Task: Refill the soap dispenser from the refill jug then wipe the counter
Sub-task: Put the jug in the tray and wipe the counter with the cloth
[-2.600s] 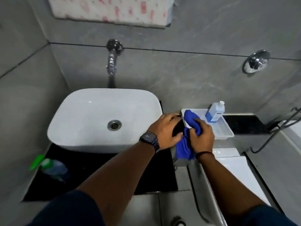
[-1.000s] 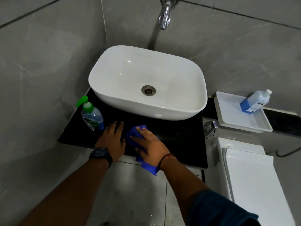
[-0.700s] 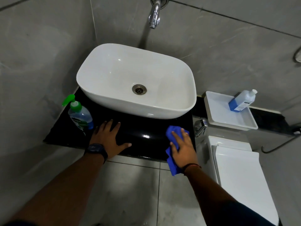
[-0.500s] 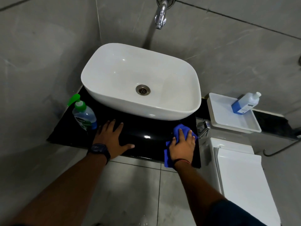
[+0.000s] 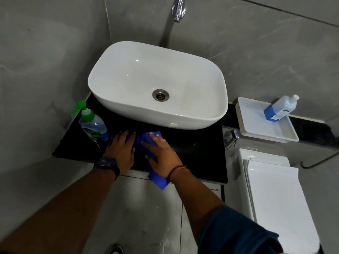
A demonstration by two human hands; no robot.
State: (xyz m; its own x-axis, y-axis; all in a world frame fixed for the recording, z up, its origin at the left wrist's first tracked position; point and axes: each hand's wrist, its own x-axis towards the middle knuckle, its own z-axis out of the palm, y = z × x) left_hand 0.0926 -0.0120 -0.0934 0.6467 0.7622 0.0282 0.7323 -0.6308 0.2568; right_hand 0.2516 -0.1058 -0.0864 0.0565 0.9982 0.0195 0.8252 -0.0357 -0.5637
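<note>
My right hand presses a blue cloth flat onto the black counter in front of the white basin; one end of the cloth hangs over the counter's front edge. My left hand lies flat and empty on the counter just left of the cloth, fingers spread. The soap dispenser, clear with a green pump, stands at the counter's left end, close to my left fingertips. The refill jug, holding blue liquid, leans in a white tray at the right.
A chrome tap juts from the grey wall above the basin. A chrome valve sits at the counter's right edge. A white toilet cistern and lid fill the lower right. Grey floor tiles lie below.
My right hand has slid the blue cloth from the counter's right end back leftwards to beside my left hand. The left hand stays planted near the dispenser.
</note>
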